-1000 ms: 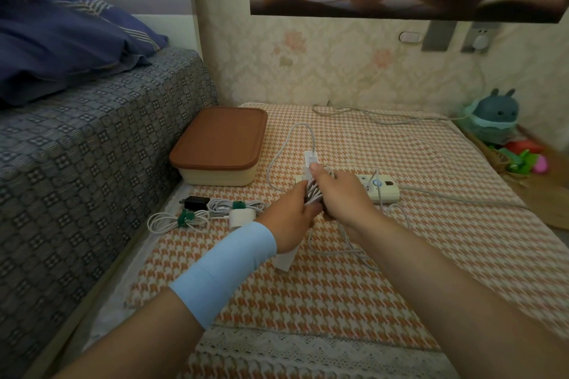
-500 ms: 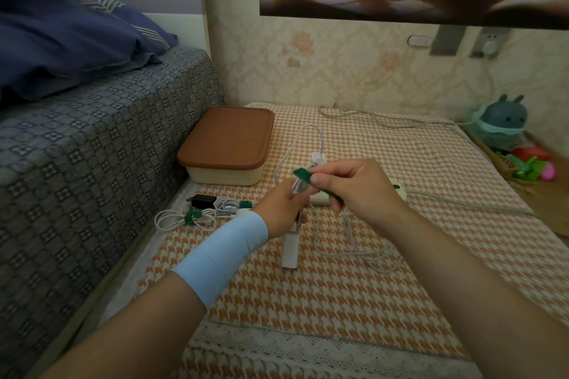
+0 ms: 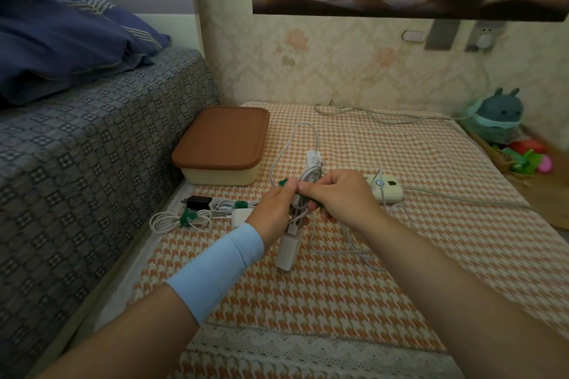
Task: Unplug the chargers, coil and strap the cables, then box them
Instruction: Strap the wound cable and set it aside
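Note:
My left hand grips a coiled white cable above the checked mat; its white charger hangs below the hand. My right hand pinches a green strap that lies across the coil. Two strapped cable bundles with a black plug and a white plug lie on the mat to the left. A cream box with a closed brown lid stands behind them. A white power strip lies behind my right hand, with another charger and cable beside it.
A bed with a grey patterned cover borders the mat on the left. The wall stands at the back, with outlets at upper right. A plush toy and coloured toys sit at the right edge. The strip's cord runs rightward.
A second ago both hands held the coil near the power strip. My right hand then brought up the green strap, and now it lies across the coil between both hands.

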Action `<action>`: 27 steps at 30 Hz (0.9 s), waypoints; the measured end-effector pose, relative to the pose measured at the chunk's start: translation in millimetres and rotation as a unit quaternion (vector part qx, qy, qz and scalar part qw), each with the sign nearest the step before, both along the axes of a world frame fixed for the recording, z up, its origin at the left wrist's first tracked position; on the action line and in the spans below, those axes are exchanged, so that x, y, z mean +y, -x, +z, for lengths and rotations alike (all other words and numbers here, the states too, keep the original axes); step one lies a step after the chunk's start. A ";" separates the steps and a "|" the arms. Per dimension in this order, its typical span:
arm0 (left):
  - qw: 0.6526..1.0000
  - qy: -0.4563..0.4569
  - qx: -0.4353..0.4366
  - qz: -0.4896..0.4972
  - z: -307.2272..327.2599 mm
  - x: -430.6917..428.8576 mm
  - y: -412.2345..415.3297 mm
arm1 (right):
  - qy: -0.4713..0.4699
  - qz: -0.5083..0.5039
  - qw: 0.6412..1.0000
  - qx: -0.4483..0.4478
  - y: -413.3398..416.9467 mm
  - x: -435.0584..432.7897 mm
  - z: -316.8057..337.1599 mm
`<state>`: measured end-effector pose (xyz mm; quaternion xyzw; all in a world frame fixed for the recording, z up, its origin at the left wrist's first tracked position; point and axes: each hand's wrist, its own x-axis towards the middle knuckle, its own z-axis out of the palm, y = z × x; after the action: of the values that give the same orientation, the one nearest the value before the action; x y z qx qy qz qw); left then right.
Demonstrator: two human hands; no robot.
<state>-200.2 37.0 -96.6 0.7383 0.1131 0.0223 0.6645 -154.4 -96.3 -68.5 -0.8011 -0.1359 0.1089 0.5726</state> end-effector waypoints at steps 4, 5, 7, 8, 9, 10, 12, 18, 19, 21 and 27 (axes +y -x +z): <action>0.997 0.054 0.014 0.060 -5.5 4.1 -4.9 | -0.008 0.067 0.997 0.029 -5.9 -5.3 0.1; 0.995 0.066 0.023 0.065 -5.4 5.4 -5.3 | -0.008 0.090 0.995 0.044 -7.3 -9.0 1.1; 0.995 0.072 0.034 0.063 -6.8 7.0 -5.1 | -0.004 0.111 0.991 0.070 -8.9 -15.8 4.3; 0.994 0.080 0.034 0.066 -7.6 6.9 -4.0 | -0.007 0.113 0.991 0.078 -9.5 -18.2 4.9; 0.992 0.098 0.039 0.071 -7.2 5.3 -4.0 | -0.009 0.114 0.990 0.082 -9.9 -19.4 4.8; 0.990 0.111 0.046 0.075 -6.6 3.7 -3.9 | -0.010 0.113 0.990 0.083 -10.3 -19.8 4.0; 0.987 0.127 0.057 0.076 -7.5 1.0 -5.9 | -0.006 0.107 0.992 0.069 -10.6 -18.7 2.5; 0.982 0.151 0.045 0.103 -12.7 -8.4 -7.5 | 0.057 0.056 0.997 0.005 -9.2 -16.7 8.5; 0.981 0.152 0.037 0.115 -12.7 -9.7 -8.0 | 0.104 0.032 0.993 -0.037 -9.7 -16.6 8.0; 0.979 0.153 0.019 0.131 -12.9 -7.1 -10.0 | 0.156 0.000 0.984 -0.081 -9.6 -17.9 8.0; 0.982 0.184 0.014 0.045 -4.4 9.9 -5.9 | 0.087 0.164 0.982 0.017 -30.4 -42.9 0.0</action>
<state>-194.3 46.9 -101.0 0.5975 0.1581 0.0206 0.7859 -123.9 -139.2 -68.5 -0.8127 -0.2457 0.2266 0.4772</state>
